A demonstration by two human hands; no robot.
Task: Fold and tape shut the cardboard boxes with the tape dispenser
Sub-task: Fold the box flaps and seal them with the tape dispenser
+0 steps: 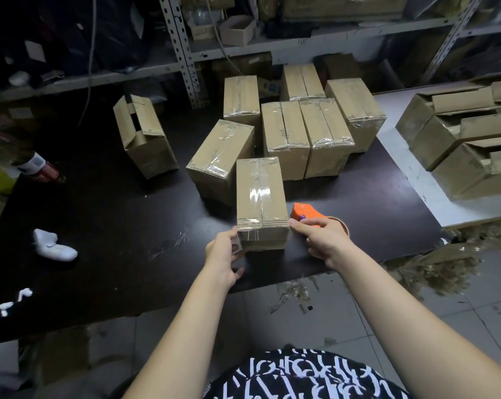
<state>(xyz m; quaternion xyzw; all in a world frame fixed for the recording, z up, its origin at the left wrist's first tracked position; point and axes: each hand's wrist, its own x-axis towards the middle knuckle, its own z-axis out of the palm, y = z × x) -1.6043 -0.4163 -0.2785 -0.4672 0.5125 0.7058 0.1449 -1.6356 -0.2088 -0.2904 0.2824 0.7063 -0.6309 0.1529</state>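
Fingers (297, 224) flank the box (261, 197) (right hand (325, 240) grips dispenser (304, 212)).

The right hand (325, 240) is covering most of the tape dispenser (304, 212), leaving only its orange nose and a sliver of roll showing. The left hand (225, 254) is blurring against the nearest box (261, 194), so its grip is unclear. The view's edges are cutting off the bottle (27, 162) and the open boxes (456, 139).
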